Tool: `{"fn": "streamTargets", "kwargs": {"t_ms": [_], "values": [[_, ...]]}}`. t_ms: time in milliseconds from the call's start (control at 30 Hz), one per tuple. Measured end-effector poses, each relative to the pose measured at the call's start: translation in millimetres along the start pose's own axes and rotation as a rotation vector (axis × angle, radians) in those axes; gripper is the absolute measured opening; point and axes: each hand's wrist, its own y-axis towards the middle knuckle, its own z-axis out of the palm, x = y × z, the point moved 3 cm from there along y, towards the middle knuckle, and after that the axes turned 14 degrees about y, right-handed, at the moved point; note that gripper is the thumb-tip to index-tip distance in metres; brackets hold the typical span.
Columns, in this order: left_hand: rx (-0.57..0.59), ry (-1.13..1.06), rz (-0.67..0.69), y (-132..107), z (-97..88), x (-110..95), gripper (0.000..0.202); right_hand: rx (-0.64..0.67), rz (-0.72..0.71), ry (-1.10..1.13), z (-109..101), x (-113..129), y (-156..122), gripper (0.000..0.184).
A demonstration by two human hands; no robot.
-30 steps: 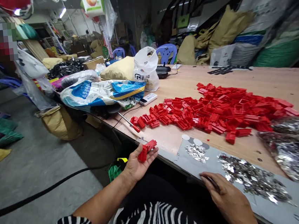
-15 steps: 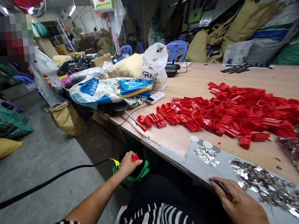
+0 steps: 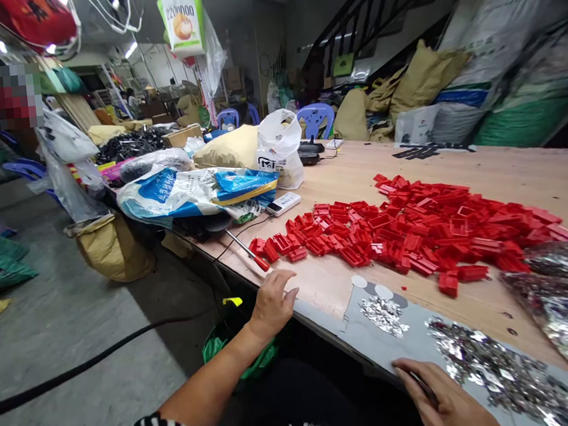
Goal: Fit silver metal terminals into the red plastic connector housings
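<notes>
My left hand (image 3: 272, 302) hovers at the near edge of the wooden table (image 3: 510, 164), fingers apart and holding nothing. Just beyond it lie a red-handled screwdriver (image 3: 247, 250) and a big heap of red plastic parts (image 3: 416, 227). My right hand (image 3: 448, 405) rests on a grey sheet (image 3: 417, 341) at the table's front, its fingers pinched on a thin dark tool (image 3: 421, 386). Small shiny metal pieces (image 3: 490, 367) lie in piles on the sheet beside that hand. A green bag (image 3: 237, 351) hangs open under the table edge below my left hand.
Filled blue and white sacks (image 3: 186, 189), a white plastic bag (image 3: 279, 140) and a white remote (image 3: 283, 204) crowd the table's left end. A crumpled foil bag (image 3: 562, 286) sits at right. A black cable (image 3: 78, 370) crosses the concrete floor. Sacks and blue chairs stand behind.
My left hand held red parts, dropped down to the green bag with them, and is now back up at the table edge with nothing in it. My right hand stayed on the sheet.
</notes>
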Motion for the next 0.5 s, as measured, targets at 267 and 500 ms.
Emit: {"fn": "streamTargets", "kwargs": {"t_ms": [267, 500], "values": [[0.179, 0.408, -0.432, 95.0, 17.8, 21.4, 0.086, -0.024, -0.097, -0.003, -2.1, 5.6, -0.9, 0.025], [0.598, 0.393, -0.506, 120.1, 24.0, 45.9, 0.094, -0.040, -0.105, 0.020, -3.3, 11.1, -2.7, 0.022]]}}
